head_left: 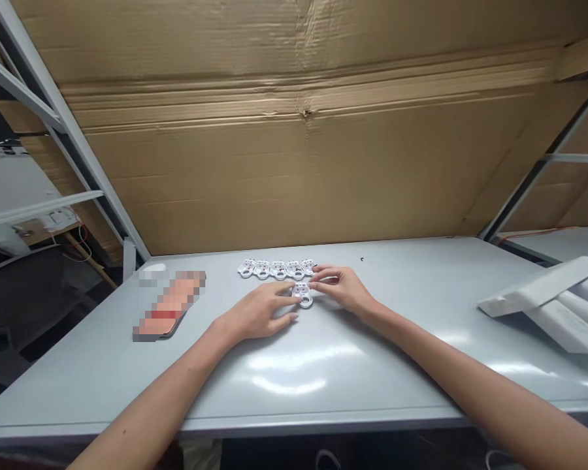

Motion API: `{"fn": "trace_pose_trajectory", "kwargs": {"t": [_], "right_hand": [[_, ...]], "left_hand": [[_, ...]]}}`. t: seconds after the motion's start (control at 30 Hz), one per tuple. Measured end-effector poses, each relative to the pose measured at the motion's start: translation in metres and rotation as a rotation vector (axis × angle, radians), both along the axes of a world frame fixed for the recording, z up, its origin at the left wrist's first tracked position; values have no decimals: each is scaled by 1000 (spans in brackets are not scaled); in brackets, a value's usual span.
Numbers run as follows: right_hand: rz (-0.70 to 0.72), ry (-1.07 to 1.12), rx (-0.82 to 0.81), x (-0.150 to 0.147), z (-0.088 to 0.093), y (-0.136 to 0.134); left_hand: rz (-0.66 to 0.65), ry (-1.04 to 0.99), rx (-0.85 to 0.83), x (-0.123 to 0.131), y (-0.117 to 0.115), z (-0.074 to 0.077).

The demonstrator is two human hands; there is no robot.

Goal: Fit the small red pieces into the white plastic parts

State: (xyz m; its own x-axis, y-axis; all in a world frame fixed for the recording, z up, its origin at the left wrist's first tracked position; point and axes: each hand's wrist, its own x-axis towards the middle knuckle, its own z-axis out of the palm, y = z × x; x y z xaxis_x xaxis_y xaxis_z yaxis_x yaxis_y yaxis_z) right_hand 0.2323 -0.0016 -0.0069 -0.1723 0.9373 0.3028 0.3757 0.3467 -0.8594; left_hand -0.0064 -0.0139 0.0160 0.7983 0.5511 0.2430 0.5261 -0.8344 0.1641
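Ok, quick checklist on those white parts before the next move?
1. Row of five small white moulded parts lined up side by side on the grey table: ok.
2. Lone white part apart from the row, just in front of it: ok.
3. Left hand and right hand secure on the lone white part: cannot tell; the fingers are at it, but no firm grip shows.
4. Right hand off the row: not ok; its fingers overlap the row's right end.
5. Pixelated object left of the hands identified: cannot tell; it is blurred.
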Motion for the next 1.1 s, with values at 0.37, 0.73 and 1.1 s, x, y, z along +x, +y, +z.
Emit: {"fn": "trace_pose_trajectory", "kwargs": {"t": [0.37, 0.73, 1.1], "right_hand": [[-5, -162, 156, -7, -12, 1], [160, -377, 195, 6, 0, -1], [243, -478, 322, 8, 14, -8]], "left_hand": [[17, 26, 20, 7, -7, -3], [76, -40, 52, 6, 0, -3], [107, 17, 42, 3, 3, -12]]}}
